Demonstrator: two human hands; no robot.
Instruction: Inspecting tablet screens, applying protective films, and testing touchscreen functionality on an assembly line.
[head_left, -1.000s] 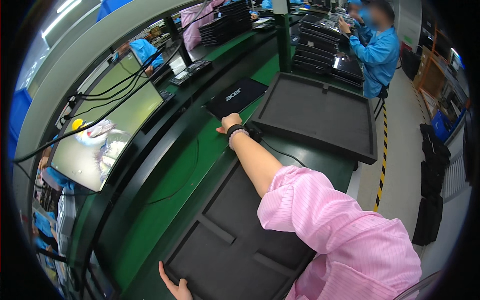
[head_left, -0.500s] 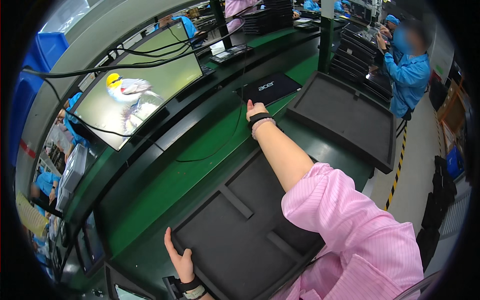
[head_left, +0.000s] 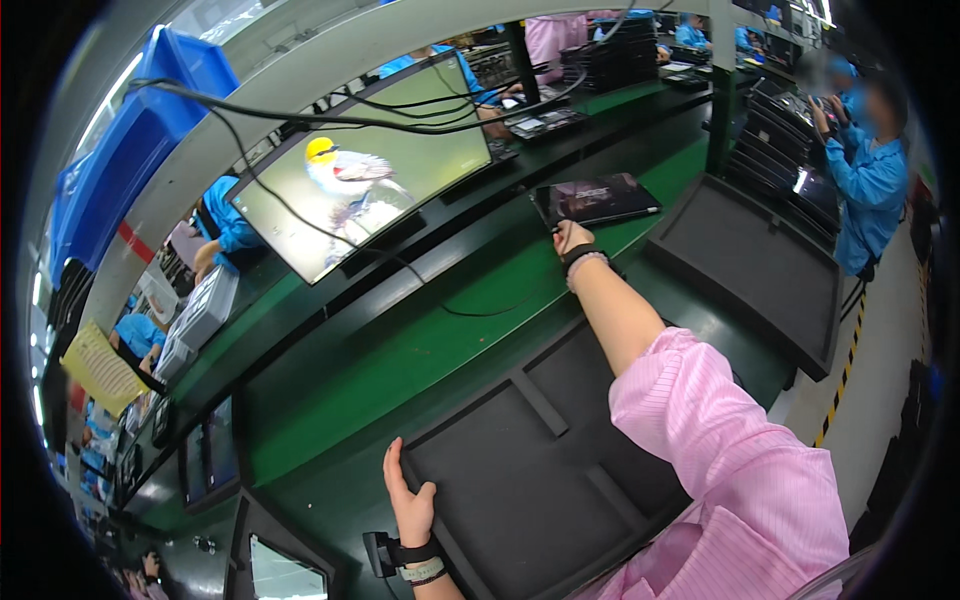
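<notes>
My right hand (head_left: 573, 238) reaches forward, its fingers closed at the near left corner of a dark, thin laptop (head_left: 604, 197). The laptop's upper face carries a dim reflection, and its far side rests over the green work surface. My left hand (head_left: 410, 507) is open beside the left wall of a black foam-lined tray (head_left: 480, 505), fingers stretched and thumb apart; it seems to touch the tray's rim. Two raised foam strips cross the tray, which has nothing else visible in it. My right arm hides the tray's far right part.
A second black tray (head_left: 757, 275) sits at the right, past the bench edge. A monitor (head_left: 370, 165) showing a bird stands behind, with black cables (head_left: 330, 125) hanging in front. Stacked dark laptops (head_left: 785, 160) and a person in blue (head_left: 868, 190) are at the far right.
The view has swung left, so everything sits further right. The laptop's top now shows a dim reflection where plain lid with lettering showed before, as if tilted. My left hand stays by the tray.
</notes>
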